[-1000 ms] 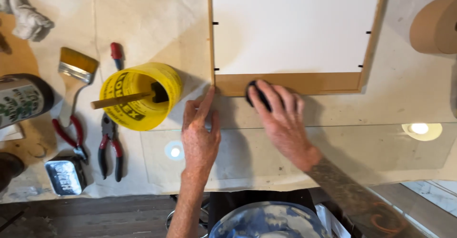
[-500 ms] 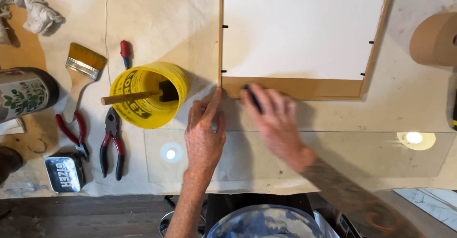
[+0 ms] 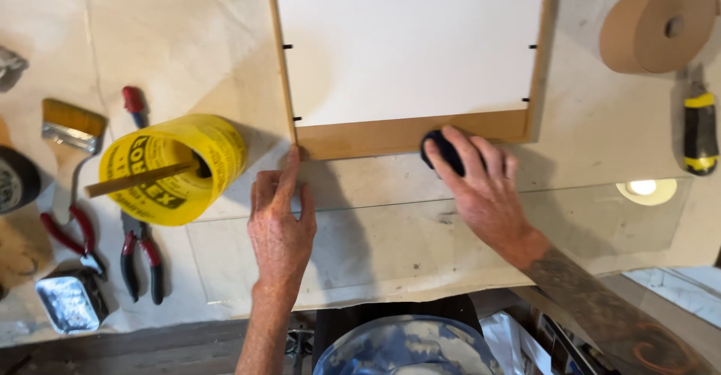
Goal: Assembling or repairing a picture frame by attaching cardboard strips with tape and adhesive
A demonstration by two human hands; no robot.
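Head view, frame: a wooden picture frame (image 3: 409, 135) lies face down on the paper-covered bench (image 3: 173, 37), a white backing board (image 3: 409, 41) set inside it; the near rail's long axis runs left to right, just beyond both hands.
Head view, right hand: the right hand (image 3: 481, 183) presses a small dark pad (image 3: 441, 150) on the near rail, right of its middle, fingers curled over it. What the pad is I can't quite tell; it is mostly covered.
Head view, left hand: the left hand (image 3: 279, 221) lies flat and empty, fingers together, forefinger tip touching the frame's near-left corner.
Head view, nearer hand: the right, already on the rail; the unworked length of the rail lies to its left, between the two hands.
Head view, surroundings: a yellow tape roll (image 3: 176, 166) with a stick through it, just left of the left hand; pliers (image 3: 139, 259) and a flat brush (image 3: 71, 123) further left; a brown paper-tape roll (image 3: 657, 26) and a yellow-handled knife (image 3: 700, 131) well apart on the right.
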